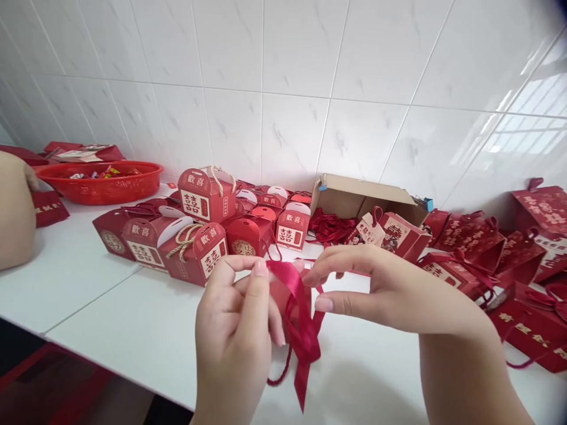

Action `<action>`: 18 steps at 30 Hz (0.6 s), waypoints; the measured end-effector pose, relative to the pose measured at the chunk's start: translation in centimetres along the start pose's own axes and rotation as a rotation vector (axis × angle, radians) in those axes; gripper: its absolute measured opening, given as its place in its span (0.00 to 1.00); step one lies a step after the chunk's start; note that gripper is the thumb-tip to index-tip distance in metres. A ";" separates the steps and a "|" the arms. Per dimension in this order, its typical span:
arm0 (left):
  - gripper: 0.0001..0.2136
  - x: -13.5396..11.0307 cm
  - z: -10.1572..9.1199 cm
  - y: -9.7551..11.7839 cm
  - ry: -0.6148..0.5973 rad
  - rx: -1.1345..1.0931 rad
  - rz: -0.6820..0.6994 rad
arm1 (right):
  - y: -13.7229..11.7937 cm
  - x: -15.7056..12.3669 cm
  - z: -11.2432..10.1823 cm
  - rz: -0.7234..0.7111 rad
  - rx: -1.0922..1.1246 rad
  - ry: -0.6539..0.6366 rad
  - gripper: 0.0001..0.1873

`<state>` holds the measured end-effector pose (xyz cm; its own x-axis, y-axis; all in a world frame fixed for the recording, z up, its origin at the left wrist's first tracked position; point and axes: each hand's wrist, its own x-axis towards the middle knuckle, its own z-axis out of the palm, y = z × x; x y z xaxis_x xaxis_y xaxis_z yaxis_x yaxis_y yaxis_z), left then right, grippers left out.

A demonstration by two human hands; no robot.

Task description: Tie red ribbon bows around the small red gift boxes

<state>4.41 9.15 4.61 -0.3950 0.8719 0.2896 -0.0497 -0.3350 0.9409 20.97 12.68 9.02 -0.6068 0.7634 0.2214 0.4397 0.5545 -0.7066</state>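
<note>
one glossy red ribbon (306, 347) hangs in front of a small red box (277, 293), near the front of the white counter (110, 327). the left hand (237, 324) pinches the ribbon's upper end between thumb and forefinger, probably to stop it slipping; its other fingers curl in beside the box, perhaps to steady it. the right hand (385, 289) is partly open across the loops, thumb well apart from the fingers, with no grip that i can make out; whether the thumb touches ribbon i cannot tell. printed boxes (197, 203) stand grouped further back, likely out of the hands' way, and the open carton (372, 189) sits behind, perhaps for reach.
</note>
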 end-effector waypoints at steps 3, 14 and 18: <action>0.05 0.0 -0.2 -0.2 -0.032 -0.034 0.011 | 0.0 0.2 0.6 -0.017 0.056 0.011 0.10; 0.05 0.1 -0.7 -0.2 -0.105 -0.121 -0.033 | -0.1 0.2 1.5 0.023 0.140 0.027 0.12; 0.04 -0.1 -0.6 0.2 -0.092 -0.081 -0.011 | -0.4 -0.3 1.2 0.028 0.160 0.008 0.11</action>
<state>3.92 8.76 4.66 -0.3087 0.9035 0.2974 -0.1294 -0.3496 0.9279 20.13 11.83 8.46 -0.5903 0.7806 0.2054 0.3444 0.4737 -0.8105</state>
